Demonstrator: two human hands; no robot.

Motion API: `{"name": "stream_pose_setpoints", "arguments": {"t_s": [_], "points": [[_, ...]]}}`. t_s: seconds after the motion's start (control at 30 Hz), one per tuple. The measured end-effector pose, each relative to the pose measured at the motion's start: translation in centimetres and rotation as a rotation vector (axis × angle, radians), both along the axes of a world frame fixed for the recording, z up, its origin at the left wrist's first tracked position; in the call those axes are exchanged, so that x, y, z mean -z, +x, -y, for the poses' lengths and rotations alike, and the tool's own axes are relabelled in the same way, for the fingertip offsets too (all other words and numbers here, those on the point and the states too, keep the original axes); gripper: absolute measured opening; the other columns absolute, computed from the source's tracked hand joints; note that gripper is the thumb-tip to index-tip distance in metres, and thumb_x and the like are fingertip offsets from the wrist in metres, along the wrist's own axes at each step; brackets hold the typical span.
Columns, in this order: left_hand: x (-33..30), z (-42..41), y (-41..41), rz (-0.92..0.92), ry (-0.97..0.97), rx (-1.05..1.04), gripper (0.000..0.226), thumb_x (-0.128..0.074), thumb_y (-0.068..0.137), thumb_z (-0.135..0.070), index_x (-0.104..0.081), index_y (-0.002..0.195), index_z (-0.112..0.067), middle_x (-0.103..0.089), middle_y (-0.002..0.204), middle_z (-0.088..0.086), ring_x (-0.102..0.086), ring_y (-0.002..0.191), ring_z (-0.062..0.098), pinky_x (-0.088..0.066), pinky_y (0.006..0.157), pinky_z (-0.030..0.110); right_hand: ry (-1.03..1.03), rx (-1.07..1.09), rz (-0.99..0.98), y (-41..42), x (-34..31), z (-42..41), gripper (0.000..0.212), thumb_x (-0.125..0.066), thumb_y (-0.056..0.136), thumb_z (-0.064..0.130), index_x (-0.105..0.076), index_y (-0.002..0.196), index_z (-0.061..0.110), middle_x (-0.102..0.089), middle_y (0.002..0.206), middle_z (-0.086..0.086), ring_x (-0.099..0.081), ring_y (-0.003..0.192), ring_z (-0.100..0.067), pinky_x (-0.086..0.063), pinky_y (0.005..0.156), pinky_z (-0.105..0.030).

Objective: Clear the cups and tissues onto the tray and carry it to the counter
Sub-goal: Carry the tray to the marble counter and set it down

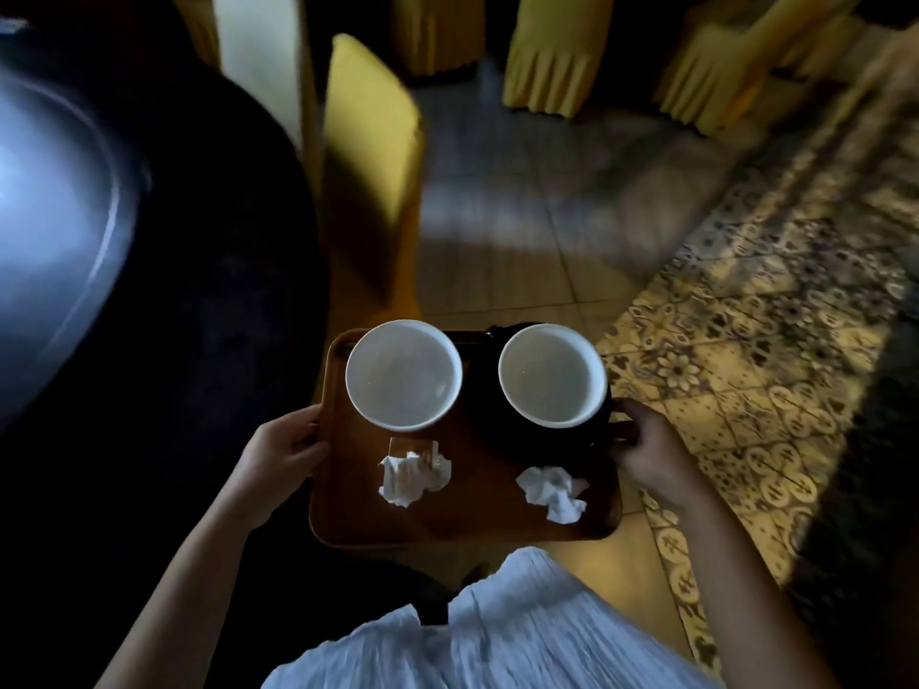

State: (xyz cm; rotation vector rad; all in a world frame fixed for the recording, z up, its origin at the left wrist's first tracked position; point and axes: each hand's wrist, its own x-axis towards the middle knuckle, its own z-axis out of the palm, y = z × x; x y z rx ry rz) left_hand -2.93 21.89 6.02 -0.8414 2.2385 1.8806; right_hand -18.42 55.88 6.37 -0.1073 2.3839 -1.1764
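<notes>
I hold a brown tray (348,509) level in front of my body, above the floor. My left hand (286,447) grips its left edge and my right hand (646,452) grips its right edge. Two white cups stand side by side at the tray's far end: the left cup (404,375) directly on the tray, the right cup (552,375) on something dark. Two crumpled white tissues lie nearer to me, the left tissue (413,472) below the left cup and the right tissue (554,492) below the right cup.
A dark round table (199,290) with a glass turntable (54,216) fills the left. A yellow-covered chair (370,166) stands straight ahead beside it, and more yellow chairs (552,57) stand at the back. Tiled floor (522,226) lies ahead; a patterned carpet (771,340) runs along the right.
</notes>
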Motion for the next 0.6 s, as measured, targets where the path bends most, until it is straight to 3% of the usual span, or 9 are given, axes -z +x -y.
{"name": "stream_pose_setpoints", "arguments": {"t_s": [0.17, 0.27, 0.33, 0.4, 0.47, 0.53, 0.6], "points": [[0.4, -5.1, -5.2, -0.006, -0.020, 0.144, 0.052, -0.051, 0.079, 0.016, -0.067, 0.096, -0.031, -0.075, 0.083, -0.002, -0.070, 0.075, 0.012, -0.056, 0.060, 0.022, 0.065, 0.174, -0.044, 0.7, -0.8, -7.4, 0.034, -0.058, 0.079, -0.001, -0.060, 0.104, 0.022, -0.069, 0.086, -0.002, -0.067, 0.080, -0.017, -0.053, 0.069, -0.035], [0.2, -7.8, -8.5, 0.001, -0.070, 0.232, 0.052, -0.053, 0.080, 0.013, -0.064, 0.092, -0.037, -0.074, 0.079, -0.016, -0.069, 0.074, 0.007, -0.055, 0.059, 0.021, 0.062, 0.274, -0.032, 2.0, -1.2, -10.9, 0.034, -0.062, 0.079, 0.005, -0.061, 0.110, 0.019, -0.069, 0.099, -0.001, -0.067, 0.087, -0.016, -0.056, 0.077, -0.040], [-0.1, -9.5, -10.5, 0.008, -0.115, 0.319, 0.054, -0.054, 0.080, 0.012, -0.064, 0.085, -0.041, -0.074, 0.076, -0.014, -0.068, 0.071, 0.006, -0.055, 0.057, 0.023, 0.071, 0.358, -0.027, 3.2, -1.6, -12.6, 0.035, -0.062, 0.081, 0.005, -0.059, 0.114, 0.018, -0.067, 0.101, -0.001, -0.066, 0.089, -0.016, -0.055, 0.079, -0.040], [-0.5, -11.3, -12.4, 0.013, -0.164, 0.399, 0.047, -0.055, 0.081, 0.010, -0.063, 0.084, -0.036, -0.071, 0.074, -0.007, -0.066, 0.065, 0.005, -0.055, 0.056, 0.022, 0.094, 0.437, -0.019, 4.7, -2.0, -14.0, 0.034, -0.059, 0.082, 0.005, -0.056, 0.111, 0.023, -0.069, 0.096, -0.002, -0.066, 0.086, -0.019, -0.054, 0.076, -0.042], [-1.3, -12.9, -14.2, -0.027, -0.230, 0.513, 0.040, -0.055, 0.082, 0.009, -0.058, 0.089, -0.030, -0.064, 0.070, -0.018, -0.063, 0.060, -0.001, -0.047, 0.049, 0.011, 0.109, 0.522, -0.006, 6.6, -2.4, -15.0, 0.036, -0.056, 0.083, 0.005, -0.053, 0.108, 0.030, -0.072, 0.088, -0.002, -0.067, 0.080, -0.021, -0.053, 0.072, -0.045], [-1.9, -14.8, -15.9, -0.072, -0.284, 0.678, 0.042, -0.055, 0.082, 0.009, -0.060, 0.089, -0.032, -0.060, 0.074, -0.023, -0.065, 0.075, 0.005, -0.045, 0.054, 0.011, 0.114, 0.617, -0.002, 8.8, -2.7, -15.7, 0.036, -0.054, 0.083, 0.003, -0.052, 0.107, 0.030, -0.072, 0.084, 0.000, -0.068, 0.077, -0.024, -0.054, 0.070, -0.047], [-2.7, -16.7, -17.4, -0.110, -0.281, 0.783, 0.033, -0.052, 0.083, 0.009, -0.065, 0.101, -0.015, -0.056, 0.075, -0.018, -0.057, 0.073, 0.008, -0.043, 0.055, 0.010, 0.106, 0.738, -0.009, 11.3, -3.0, -16.0, 0.034, -0.054, 0.083, 0.001, -0.054, 0.107, 0.025, -0.069, 0.084, 0.003, -0.067, 0.080, -0.027, -0.053, 0.073, -0.050]]}}
